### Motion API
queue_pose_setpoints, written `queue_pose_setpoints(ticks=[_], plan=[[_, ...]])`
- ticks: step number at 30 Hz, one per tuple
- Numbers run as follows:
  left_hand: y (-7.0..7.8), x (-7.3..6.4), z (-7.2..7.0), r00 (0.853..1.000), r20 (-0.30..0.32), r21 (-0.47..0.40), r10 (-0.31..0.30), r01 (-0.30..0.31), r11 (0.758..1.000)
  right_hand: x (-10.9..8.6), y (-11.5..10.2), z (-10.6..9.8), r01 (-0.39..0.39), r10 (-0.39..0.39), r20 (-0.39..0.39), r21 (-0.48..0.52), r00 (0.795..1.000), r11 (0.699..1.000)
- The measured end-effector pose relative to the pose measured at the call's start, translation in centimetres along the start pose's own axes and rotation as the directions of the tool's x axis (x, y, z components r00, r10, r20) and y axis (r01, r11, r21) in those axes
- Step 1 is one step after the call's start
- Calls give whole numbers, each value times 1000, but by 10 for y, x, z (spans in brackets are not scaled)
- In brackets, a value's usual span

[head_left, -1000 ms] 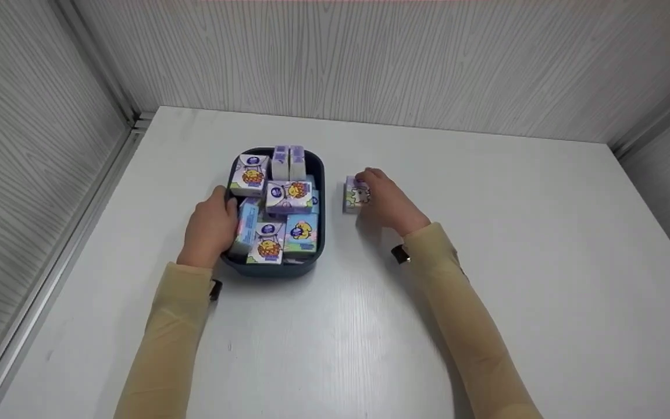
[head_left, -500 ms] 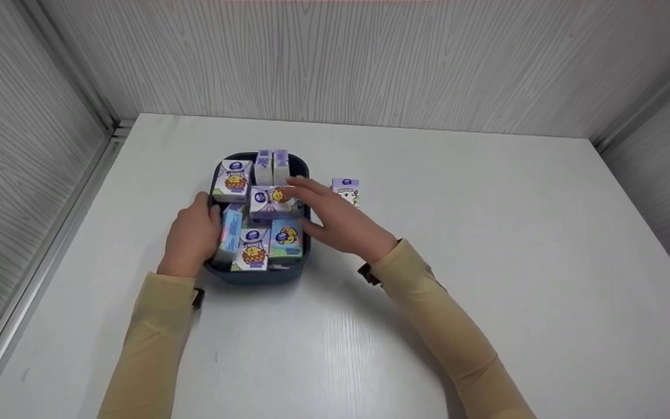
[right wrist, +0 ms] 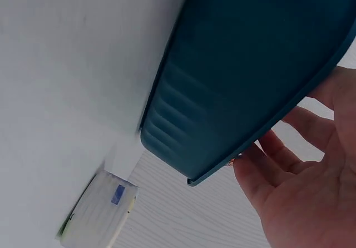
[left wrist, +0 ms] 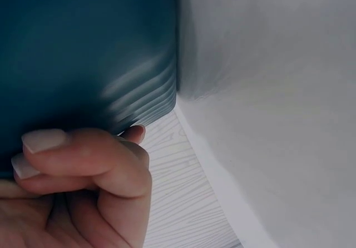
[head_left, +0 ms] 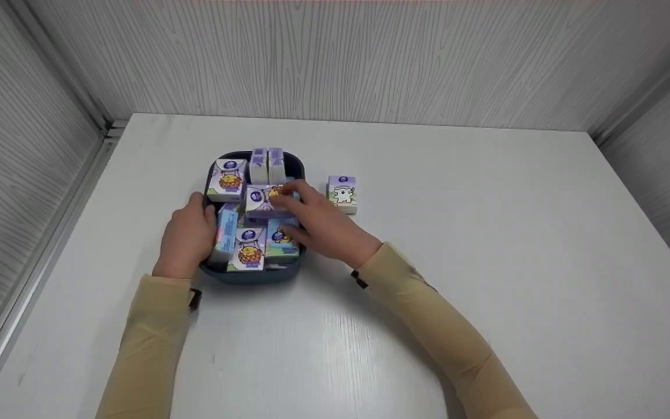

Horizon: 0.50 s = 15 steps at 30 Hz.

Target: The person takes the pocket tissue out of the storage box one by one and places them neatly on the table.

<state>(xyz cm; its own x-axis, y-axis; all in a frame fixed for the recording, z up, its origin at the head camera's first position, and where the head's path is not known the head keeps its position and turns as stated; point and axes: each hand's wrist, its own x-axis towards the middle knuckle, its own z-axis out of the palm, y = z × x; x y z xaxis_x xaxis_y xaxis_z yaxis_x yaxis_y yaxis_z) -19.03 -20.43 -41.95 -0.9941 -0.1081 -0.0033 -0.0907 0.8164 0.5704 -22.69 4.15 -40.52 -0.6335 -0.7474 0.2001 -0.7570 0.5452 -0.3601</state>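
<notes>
A dark teal plastic bin [head_left: 253, 278] stands left of centre on the table, filled with small cartoon-printed tissue packs. My left hand [head_left: 186, 235] grips its left side at the rim; in the left wrist view the bent fingers [left wrist: 83, 153] lie against the outer wall. Over the right rim reaches my right hand [head_left: 329, 227], fingers loosely bent. Its fingertips touch or hover at a purple-and-white tissue pack [head_left: 258, 201] lying crosswise on top, while the thumb is by a blue tissue pack [head_left: 280, 250]. The right wrist view hides those fingertips behind the bin's rim.
One purple-and-white tissue pack [head_left: 342, 195] lies flat on the white table [head_left: 486, 233], just right of the bin. Two packs [head_left: 267, 166] stand on edge at the bin's back. Grey wood-grain panels [head_left: 358, 64] rise behind and at both sides.
My right hand has left the lone tissue pack on the table and moved left over the bin, down to the packs on top. My left hand keeps its grip; the view has shifted slightly.
</notes>
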Motion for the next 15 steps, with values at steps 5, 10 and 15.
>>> queue_pose_setpoints(ticks=[5, 10, 15], plan=[[0, 0, 1, 1000, -9, 6, 4, -4, 1000, 1, 4, 1, -18, 18, 16, -6, 1000, 1000], [1, 0, -1, 1000, 7, -4, -10, 10, 1000, 1, 3, 1, -11, 12, -27, 31, 1000, 999], [1, 0, -1, 1000, 20, -11, -23, 23, 1000, -1, 1, 1, -25, 32, -39, 151, 999, 988]])
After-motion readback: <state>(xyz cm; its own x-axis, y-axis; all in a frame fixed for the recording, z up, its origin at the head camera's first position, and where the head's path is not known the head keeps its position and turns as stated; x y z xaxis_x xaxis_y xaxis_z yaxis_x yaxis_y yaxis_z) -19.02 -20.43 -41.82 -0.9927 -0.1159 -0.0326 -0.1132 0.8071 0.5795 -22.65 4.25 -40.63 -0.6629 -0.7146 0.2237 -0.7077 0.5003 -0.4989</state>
